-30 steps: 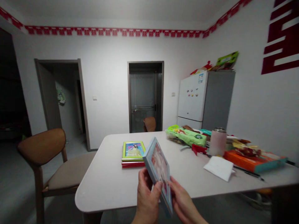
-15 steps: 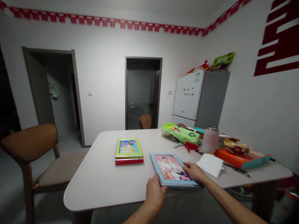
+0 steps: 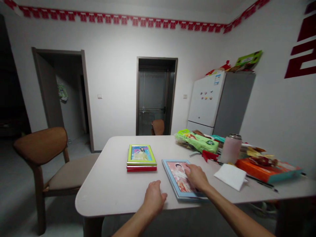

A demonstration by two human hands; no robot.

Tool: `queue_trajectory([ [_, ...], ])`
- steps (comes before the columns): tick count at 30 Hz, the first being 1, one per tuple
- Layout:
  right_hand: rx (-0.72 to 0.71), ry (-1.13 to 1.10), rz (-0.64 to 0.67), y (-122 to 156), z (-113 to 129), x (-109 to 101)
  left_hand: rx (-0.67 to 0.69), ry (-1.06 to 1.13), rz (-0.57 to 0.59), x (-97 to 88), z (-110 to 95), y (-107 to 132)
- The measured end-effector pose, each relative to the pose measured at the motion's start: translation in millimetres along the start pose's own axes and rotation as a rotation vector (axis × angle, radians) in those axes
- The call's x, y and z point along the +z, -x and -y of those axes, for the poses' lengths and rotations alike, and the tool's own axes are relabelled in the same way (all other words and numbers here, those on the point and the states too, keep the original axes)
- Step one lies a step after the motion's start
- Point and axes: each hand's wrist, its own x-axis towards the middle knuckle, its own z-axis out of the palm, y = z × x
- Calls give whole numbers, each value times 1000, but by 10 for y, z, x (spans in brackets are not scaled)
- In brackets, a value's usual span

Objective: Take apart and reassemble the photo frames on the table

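Note:
A blue picture frame (image 3: pixel 170 177) with a pink photo lies face up near the table's front edge. Over its right part is my right hand (image 3: pixel 197 177), fingers stretched across the photo; I cannot tell whether they press on it. My left hand (image 3: pixel 153 197) is just left of the frame, apart from it, thumb and fingers spread with nothing in them. Farther back on the left, a lime-green picture frame (image 3: pixel 142 154) rests on top of a red picture frame (image 3: pixel 142 169).
Right of the blue frame are a folded white paper (image 3: pixel 230 176), a pink bottle (image 3: pixel 231 149), an orange box (image 3: pixel 261 169) and a green package (image 3: pixel 199 142). A wooden chair (image 3: pixel 40 141) stands left of the white table (image 3: pixel 111 194).
My left hand has let go of the blue frame's left edge and moved left. My right hand has shifted from the frame's right edge onto the photo. The view has turned slightly left.

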Motion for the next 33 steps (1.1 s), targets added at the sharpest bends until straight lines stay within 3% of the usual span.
queue_trajectory([
  [4, -273, -38, 34, -121, 771, 311, -134, 151, -113, -291, 319, -179],
  [8, -403, -32, 57, -202, 1357, 550, -228, 348, -186, -413, 515, -308],
  [11, -438, -8, 51, -178, 1521, 579, -276, 521, -211, -432, 558, -332],
  [14, -486, 4, 56, -13, 1541, 532, -287, 701, -242, -455, 533, -319],
  [19, -571, -185, 59, 454, 1492, 418, -169, 896, -391, -502, 394, -195],
  [22, -509, -422, 97, 632, 1501, 298, -83, 910, -456, -533, 240, -5],
  [25, -341, -709, 103, 724, 1544, 72, 35, 813, -441, -597, 18, 270],
  [29, -28, -1146, 125, 895, 1514, -307, 272, 366, -310, -704, -225, 662],
  [33, 179, -1389, 258, 1054, 1320, -434, 559, -158, -101, -727, -201, 912],
])
